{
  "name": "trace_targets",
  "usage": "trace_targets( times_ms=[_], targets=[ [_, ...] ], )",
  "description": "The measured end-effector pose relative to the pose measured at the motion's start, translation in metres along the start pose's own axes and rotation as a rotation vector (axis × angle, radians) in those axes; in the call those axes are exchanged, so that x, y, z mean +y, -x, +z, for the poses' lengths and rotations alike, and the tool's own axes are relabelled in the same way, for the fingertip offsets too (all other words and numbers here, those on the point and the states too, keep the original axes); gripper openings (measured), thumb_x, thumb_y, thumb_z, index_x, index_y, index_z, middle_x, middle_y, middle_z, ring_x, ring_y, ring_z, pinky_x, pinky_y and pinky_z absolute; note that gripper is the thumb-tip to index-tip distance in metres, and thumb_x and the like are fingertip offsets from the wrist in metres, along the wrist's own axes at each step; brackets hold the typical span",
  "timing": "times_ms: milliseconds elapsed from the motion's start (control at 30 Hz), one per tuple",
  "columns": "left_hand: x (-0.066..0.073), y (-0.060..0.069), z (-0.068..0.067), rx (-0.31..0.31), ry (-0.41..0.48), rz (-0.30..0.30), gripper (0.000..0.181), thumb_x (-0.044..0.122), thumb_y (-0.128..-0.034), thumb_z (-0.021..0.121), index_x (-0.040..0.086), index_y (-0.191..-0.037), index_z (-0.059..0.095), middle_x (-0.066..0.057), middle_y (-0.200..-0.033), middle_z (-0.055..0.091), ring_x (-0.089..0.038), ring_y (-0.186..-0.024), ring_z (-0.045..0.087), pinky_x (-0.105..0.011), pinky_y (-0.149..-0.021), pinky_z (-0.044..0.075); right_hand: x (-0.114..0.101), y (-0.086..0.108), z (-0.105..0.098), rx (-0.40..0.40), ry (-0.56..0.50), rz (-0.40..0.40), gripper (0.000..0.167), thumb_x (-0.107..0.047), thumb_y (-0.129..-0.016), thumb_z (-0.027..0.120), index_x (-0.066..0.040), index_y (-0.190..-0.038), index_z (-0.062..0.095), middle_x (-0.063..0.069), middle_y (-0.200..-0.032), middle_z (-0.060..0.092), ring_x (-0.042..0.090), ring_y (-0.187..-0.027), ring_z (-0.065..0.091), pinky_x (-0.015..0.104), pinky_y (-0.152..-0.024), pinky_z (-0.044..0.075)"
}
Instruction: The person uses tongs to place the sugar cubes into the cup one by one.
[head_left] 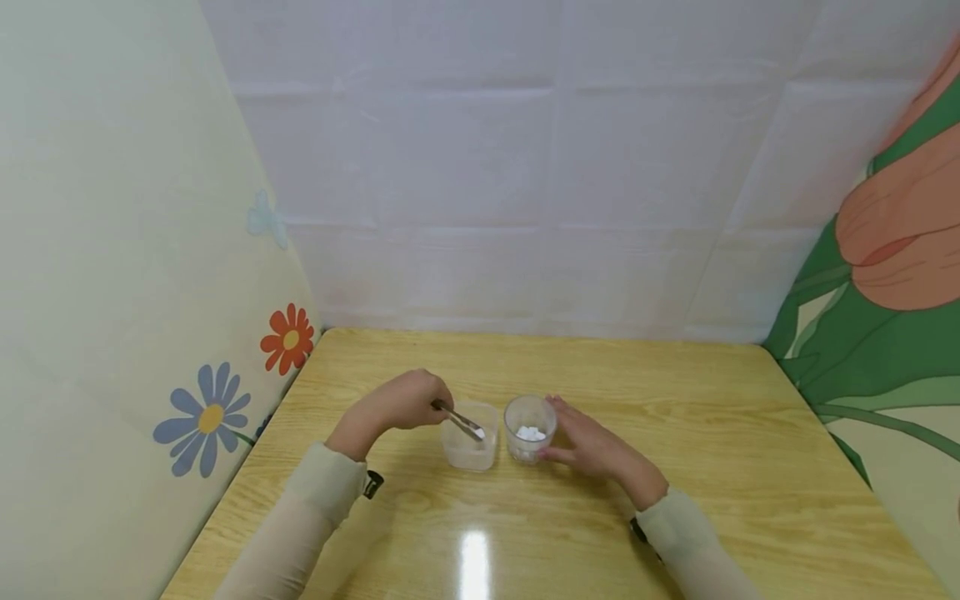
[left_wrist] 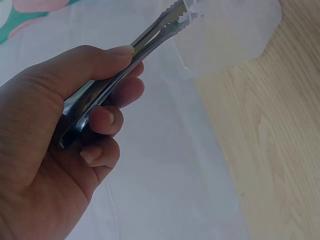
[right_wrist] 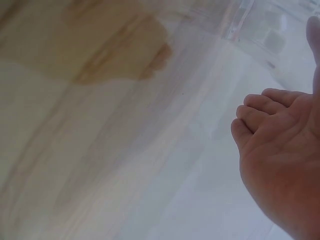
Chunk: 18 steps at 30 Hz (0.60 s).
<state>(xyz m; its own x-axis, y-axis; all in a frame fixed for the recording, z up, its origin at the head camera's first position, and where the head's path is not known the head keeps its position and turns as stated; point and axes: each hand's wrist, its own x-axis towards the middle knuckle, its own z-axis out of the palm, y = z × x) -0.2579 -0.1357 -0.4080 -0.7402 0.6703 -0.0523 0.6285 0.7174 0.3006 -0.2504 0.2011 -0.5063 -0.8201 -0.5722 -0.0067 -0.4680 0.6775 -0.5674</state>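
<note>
My left hand point(head_left: 408, 400) holds metal tongs point(left_wrist: 145, 47) with thumb and curled fingers. In the head view, the tongs' serrated tips reach over a clear square plastic container point(head_left: 468, 458), and a small white piece point(head_left: 480, 433) shows at them. Whether the tips grip that piece cannot be told. To the container's right stands a clear glass point(head_left: 525, 452), upright, with several white pieces point(head_left: 531, 433) at its bottom. My right hand point(head_left: 596, 446) holds the glass from the right, thumb at the front and fingers at the back. The right wrist view shows the palm point(right_wrist: 285, 145) beside the glass.
The wooden table point(head_left: 675, 400) meets a pale sheet point(head_left: 495, 167) at its back edge. Flower-printed sheets hang at the left and right sides. Glare lies on the table's front.
</note>
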Motion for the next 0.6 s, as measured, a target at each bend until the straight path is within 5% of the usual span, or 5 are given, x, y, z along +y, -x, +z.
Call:
trace_targets(
  times_ms=[600],
  targets=[
    [0.003, 0.004, -0.016, 0.062, -0.045, 0.024, 0.007, 0.016, -0.0953, 0.072, 0.015, -0.094, 0.079, 0.006, -0.086, 0.070, -0.003, -0.072, 0.059, -0.025, -0.067, 0.051, -0.002, 0.000, -0.001, -0.001, -0.004, -0.014, 0.096, -0.045, -0.094, 0.070, 0.009, -0.157, 0.020, 0.028, -0.162, 0.022, 0.044, -0.151, 0.020, 0.058, -0.119, 0.020]
  ],
)
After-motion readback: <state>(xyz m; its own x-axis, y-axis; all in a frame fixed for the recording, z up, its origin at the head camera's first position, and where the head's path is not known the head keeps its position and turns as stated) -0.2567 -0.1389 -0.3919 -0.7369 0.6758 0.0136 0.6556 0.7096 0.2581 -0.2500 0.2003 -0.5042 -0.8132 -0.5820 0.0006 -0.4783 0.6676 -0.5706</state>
